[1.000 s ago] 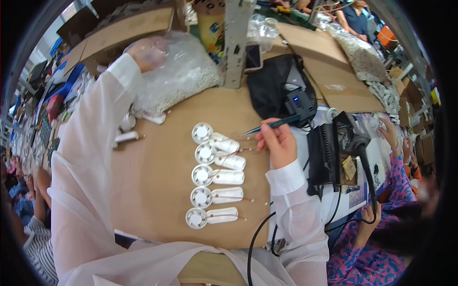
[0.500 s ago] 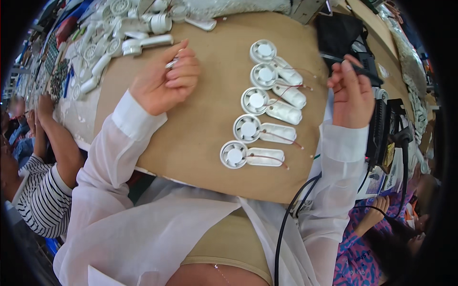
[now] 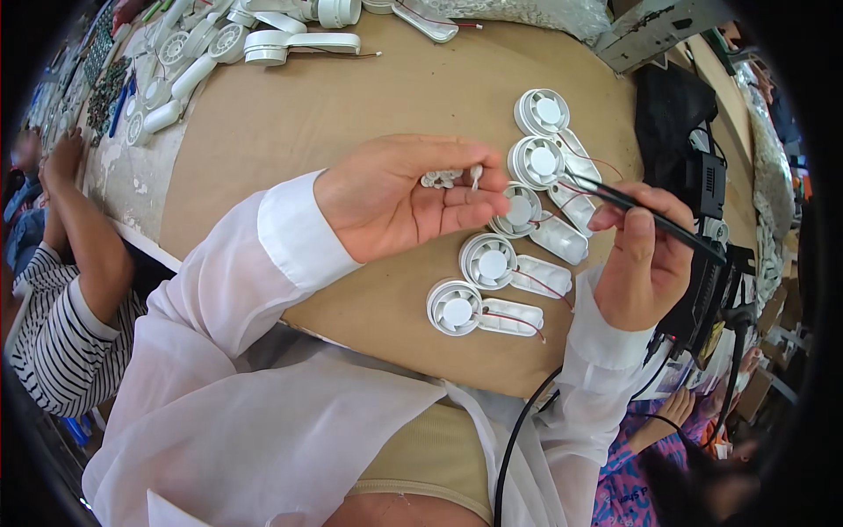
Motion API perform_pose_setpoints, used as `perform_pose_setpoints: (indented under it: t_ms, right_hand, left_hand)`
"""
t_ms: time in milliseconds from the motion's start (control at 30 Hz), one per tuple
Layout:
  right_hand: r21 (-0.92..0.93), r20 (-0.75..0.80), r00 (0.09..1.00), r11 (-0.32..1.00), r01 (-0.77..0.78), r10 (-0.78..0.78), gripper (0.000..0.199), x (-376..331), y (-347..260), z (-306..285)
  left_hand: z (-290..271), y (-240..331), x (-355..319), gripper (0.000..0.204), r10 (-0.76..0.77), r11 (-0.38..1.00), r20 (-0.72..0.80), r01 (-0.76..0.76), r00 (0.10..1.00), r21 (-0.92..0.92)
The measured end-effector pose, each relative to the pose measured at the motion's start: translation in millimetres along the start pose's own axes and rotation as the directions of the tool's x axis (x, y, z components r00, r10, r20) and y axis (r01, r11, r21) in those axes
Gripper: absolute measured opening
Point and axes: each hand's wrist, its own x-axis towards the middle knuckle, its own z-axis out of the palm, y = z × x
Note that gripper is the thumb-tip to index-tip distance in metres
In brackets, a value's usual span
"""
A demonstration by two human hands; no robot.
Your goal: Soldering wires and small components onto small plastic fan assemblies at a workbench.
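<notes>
My left hand is turned palm up over the brown board. Several small translucent white pieces are cupped in it, and one small white piece shows between thumb and fingertips. My right hand grips black tweezers, whose tips point left toward the fans and touch nothing I can make out. A row of white handheld fan halves lies between and below the hands: the top fan, the middle fan, partly hidden by my left fingertips, and the lowest fan. Thin red wires trail from their handles.
A heap of white fan parts lies at the far left. At the right are a black pouch, a black device and black cables. A metal bracket stands at the far edge. Other people sit on both sides.
My left hand has moved right and opened from a fist to a cupped palm, showing the small pieces. My right hand has come lower, with the tweezers now pointing left. The view has shifted slightly.
</notes>
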Motion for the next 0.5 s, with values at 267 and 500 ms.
perform_pose_setpoints:
  t_ms: [267,500]
  right_hand:
    - [-0.07,0.12,0.991,0.995,0.074,-0.065,0.025,1,13,11]
    - [-0.257,0.358,0.919,0.929,0.266,-0.164,0.022,9,17,7]
  left_hand:
    - [-1,-3,4,0.047,0.002,0.979,0.144,0.028,0.99,-0.204]
    - [-3,-4,7,0.046,-0.028,0.982,0.161,0.058,0.986,-0.182]
